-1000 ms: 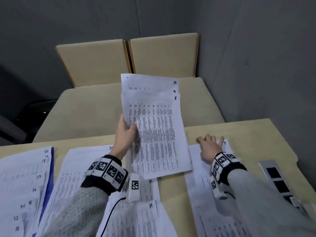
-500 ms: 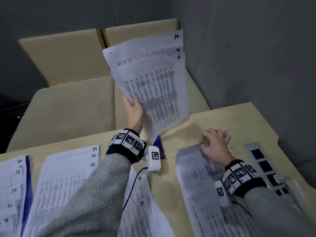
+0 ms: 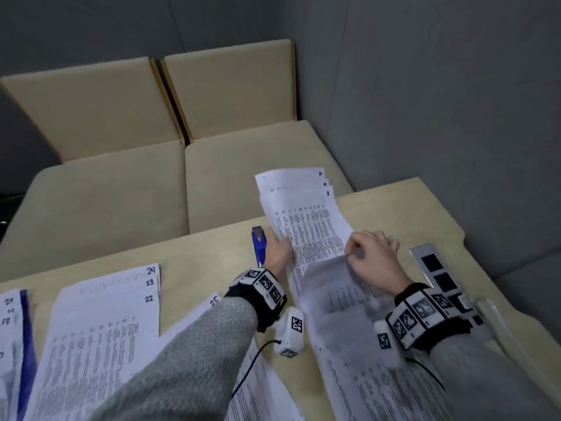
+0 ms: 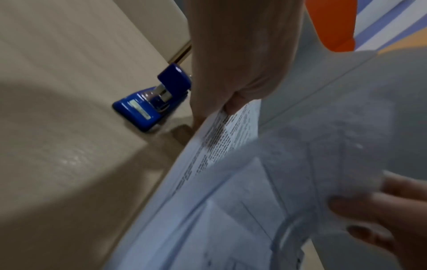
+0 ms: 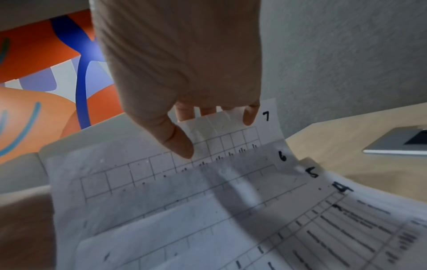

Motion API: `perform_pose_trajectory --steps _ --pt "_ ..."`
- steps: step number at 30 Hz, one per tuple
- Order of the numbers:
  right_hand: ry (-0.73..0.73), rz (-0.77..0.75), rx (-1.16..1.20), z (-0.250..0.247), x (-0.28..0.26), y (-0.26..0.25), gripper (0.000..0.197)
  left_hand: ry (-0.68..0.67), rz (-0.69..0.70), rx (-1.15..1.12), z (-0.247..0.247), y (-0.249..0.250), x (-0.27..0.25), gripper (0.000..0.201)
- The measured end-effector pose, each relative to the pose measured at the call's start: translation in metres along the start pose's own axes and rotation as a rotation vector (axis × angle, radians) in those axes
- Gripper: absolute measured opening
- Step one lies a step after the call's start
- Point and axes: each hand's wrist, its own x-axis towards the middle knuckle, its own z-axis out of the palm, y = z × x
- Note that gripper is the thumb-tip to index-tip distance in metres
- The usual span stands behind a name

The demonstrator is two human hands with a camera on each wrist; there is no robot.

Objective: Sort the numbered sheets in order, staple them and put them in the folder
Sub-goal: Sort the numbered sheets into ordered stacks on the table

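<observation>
My left hand point(image 3: 282, 241) holds three printed sheets numbered 8, 9 and 10 point(image 3: 306, 220) by their left edge, low over the far table edge. In the left wrist view the thumb and fingers point(image 4: 221, 111) pinch that edge. A blue stapler point(image 3: 258, 246) lies just left of this hand, not touched. My right hand point(image 3: 353, 253) pinches the top edge of a fanned stack point(image 3: 334, 293) and lifts it off the table. The right wrist view shows the thumb point(image 5: 177, 144) on top of sheet 7 point(image 5: 231, 135), with 6, 5 and 4 below.
Sheets 22 to 24 point(image 3: 106, 323) lie at the near left, sheet 25 point(image 3: 214, 300) under my left sleeve. Further sheets rest on a blue folder point(image 3: 27, 335) at the far left. A metal plate with black squares point(image 3: 437, 268) sits at the right edge. Beige cushions point(image 3: 106, 202) lie beyond the table.
My left hand brought sheets 8 to 10 down from the air to the far table edge beside the stapler. My right hand raised the top edge of the stack with sheet 7.
</observation>
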Motion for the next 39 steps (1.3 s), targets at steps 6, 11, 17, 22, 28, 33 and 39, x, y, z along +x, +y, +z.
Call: perform_pose_trajectory --steps 6,11,17,22,28,33,39 --pt "-0.065 0.008 -0.087 0.016 0.009 -0.002 0.021 -0.148 -0.111 0.185 0.025 -0.031 0.012 0.046" --pt "-0.088 0.026 -0.092 0.029 0.012 0.002 0.025 -0.164 -0.224 0.419 0.016 -0.019 -0.009 0.037" --pt "-0.075 0.050 -0.148 0.039 0.017 0.000 0.024 -0.269 -0.292 0.417 0.007 0.004 -0.055 0.041" --pt "-0.082 0.024 -0.096 0.046 0.014 -0.001 0.059 -0.168 -0.342 0.291 0.006 0.017 -0.069 0.068" --pt "-0.079 0.001 -0.032 0.052 -0.023 -0.012 0.059 -0.147 -0.100 0.512 -0.009 0.027 -0.124 0.054" --pt "0.012 -0.032 0.109 0.080 -0.080 -0.043 0.031 -0.112 0.361 0.676 -0.048 0.014 -0.178 0.028" --pt "-0.236 0.054 0.243 0.132 -0.149 -0.095 0.004 0.134 0.436 0.851 -0.167 -0.035 -0.201 0.017"
